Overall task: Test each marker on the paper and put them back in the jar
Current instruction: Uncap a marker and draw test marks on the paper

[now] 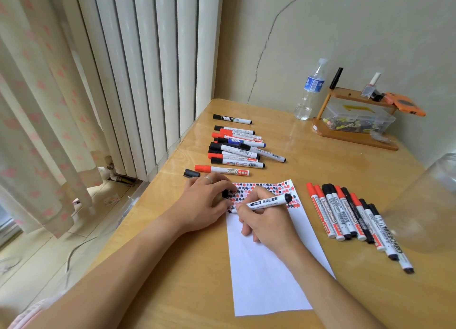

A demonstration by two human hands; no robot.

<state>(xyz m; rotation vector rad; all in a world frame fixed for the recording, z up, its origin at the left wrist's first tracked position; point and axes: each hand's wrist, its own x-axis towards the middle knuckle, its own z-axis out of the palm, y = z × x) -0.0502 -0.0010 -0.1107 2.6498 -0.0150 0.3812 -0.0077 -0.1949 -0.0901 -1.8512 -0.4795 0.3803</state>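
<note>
White-barrelled whiteboard marker with black end and black print (265, 202), centre frame, gripped in right hand (265, 226), tip on white paper sheet (267, 274) patterned with red and black marks, left hand (204, 202) pinching small black cap (225, 193)

Wooden table (308, 141) (markers (237, 153), paper (266, 274))
</note>
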